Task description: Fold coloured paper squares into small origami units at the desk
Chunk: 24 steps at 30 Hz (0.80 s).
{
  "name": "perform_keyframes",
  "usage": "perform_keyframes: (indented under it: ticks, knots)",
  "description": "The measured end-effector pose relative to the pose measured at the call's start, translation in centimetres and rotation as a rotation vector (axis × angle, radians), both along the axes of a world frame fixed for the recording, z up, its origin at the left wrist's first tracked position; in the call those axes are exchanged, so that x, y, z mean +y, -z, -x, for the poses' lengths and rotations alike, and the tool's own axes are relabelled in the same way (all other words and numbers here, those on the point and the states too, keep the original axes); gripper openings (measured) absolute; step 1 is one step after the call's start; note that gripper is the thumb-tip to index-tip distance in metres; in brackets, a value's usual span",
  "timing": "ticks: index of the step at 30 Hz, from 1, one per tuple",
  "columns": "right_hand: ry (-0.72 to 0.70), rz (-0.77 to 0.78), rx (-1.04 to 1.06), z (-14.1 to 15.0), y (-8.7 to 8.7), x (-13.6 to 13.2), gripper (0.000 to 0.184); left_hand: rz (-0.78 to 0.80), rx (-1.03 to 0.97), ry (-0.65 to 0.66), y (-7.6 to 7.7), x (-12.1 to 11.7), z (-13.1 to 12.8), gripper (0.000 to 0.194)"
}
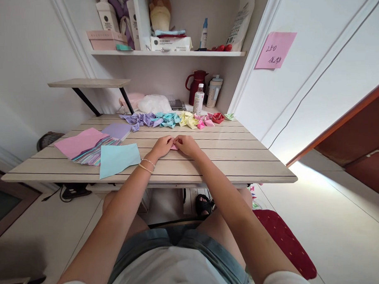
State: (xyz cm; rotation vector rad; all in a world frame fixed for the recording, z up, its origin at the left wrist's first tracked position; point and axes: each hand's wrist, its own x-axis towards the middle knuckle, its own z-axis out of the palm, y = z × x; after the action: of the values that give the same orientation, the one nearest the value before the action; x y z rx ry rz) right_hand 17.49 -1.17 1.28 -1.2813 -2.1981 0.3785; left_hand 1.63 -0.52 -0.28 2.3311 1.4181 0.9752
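Where both bare hands meet near the middle of the slatted tabletop (239, 157) in the head view, a small pink paper (174, 147) is pinched between the drawn-together fingertips of the left hand (162, 147) and the right hand (187, 145). By its visible strip, its long axis seems to be laid crosswise, nine to three o'clock; which way its ends are pointed cannot be told, most being covered by fingers. Around this paper, toward nine o'clock, a smooth pink sheet (79, 141), a striped sheet (92, 154), a lilac sheet (117, 130) and a wavy-edged pale blue sheet (119, 159) are spread. From ten to two o'clock, sharply creased folded papers (166, 119) are lined up by colour. At one o'clock a labelled plastic bottle (198, 101) is stood. On a pink note (276, 50), between one and two o'clock, "250" is handwritten above further characters; on the white box (171, 44) at twelve o'clock, the print cannot be read.
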Motion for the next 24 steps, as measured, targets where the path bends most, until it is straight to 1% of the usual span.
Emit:
perform_keyframes:
  ticks: [8,14,24]
  knots:
    - [0.008,-0.006,-0.013,0.00,0.01,0.03,0.021,0.006,-0.031,0.014,-0.14,-0.22,0.07,0.028]
    - [0.009,-0.010,-0.006,0.00,0.09,0.15,0.020,0.001,-0.006,-0.001,-0.43,-0.38,-0.04,0.027]
    - [0.013,-0.017,-0.005,-0.01,0.06,0.07,0.021,0.010,-0.010,-0.007,-0.34,-0.29,-0.02,0.026]
